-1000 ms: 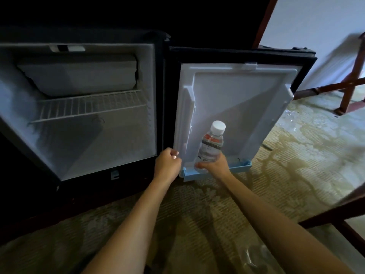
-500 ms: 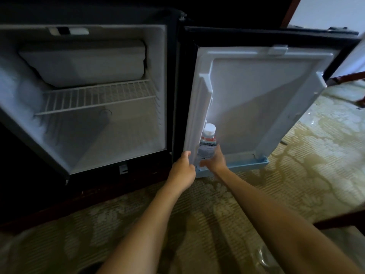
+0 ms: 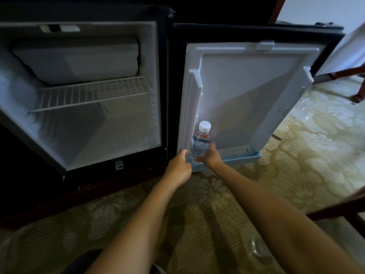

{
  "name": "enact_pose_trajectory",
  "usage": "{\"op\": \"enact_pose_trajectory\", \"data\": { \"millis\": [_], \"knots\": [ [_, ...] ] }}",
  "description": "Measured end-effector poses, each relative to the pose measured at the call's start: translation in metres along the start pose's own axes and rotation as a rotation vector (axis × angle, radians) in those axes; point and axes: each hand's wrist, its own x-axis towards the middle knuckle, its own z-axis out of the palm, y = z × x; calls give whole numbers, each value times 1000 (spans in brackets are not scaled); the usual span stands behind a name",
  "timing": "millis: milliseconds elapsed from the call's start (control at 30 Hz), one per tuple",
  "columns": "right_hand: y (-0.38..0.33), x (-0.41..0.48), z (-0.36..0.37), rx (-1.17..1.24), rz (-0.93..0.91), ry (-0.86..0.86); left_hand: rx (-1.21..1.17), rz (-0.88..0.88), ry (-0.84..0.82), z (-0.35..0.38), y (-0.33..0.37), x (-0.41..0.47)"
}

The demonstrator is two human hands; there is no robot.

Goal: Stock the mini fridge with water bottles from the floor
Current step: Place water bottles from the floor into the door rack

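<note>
Bottle [image 3: 200,142]: upright, white cap on, standing at the hinge-side end of the door rack [image 3: 243,158], close against the raised inner rib of the door [image 3: 246,91].

Right hand [image 3: 210,157]: fingers wrapped round the bottle's lower body from the right.

Left hand [image 3: 178,167]: fingers curled, thumb up against the door's lower hinge-side corner, just beside the bottle. Whether it grips the edge cannot be told.

Door: swung fully open to the right of the fridge [image 3: 118,135]. The pale blue rack runs along its bottom edge.

Fridge: cavity lit, with one wire shelf [image 3: 92,93] below a freezer box [image 3: 75,58].

Floor [image 3: 296,175]: patterned carpet. A clear plastic item [image 3: 256,248], blurred, lies near the right forearm. Dark wooden furniture legs [image 3: 357,95] stand at far right.
</note>
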Motion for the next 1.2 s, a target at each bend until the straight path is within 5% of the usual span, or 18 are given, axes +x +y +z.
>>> {"op": "enact_pose_trajectory", "data": {
  "millis": [267, 367, 633, 867, 1200],
  "knots": [
    [42, -72, -52, 90, -100, 224, 319, 31, 13, 12, -2, -16],
    [100, -110, -80, -92, -21, 293, 497, 161, -113, 38, -1, -35],
    [215, -186, -84, -551, 289, -23, 806, 314, -356, 94, 0, -81],
    [220, -195, -71, -473, 279, 80, 896, 318, -347, 97, 9, -107],
    [180, -200, -89, -342, 90, 194, 383, 207, -253, 122, 31, -117]
  ]
}}
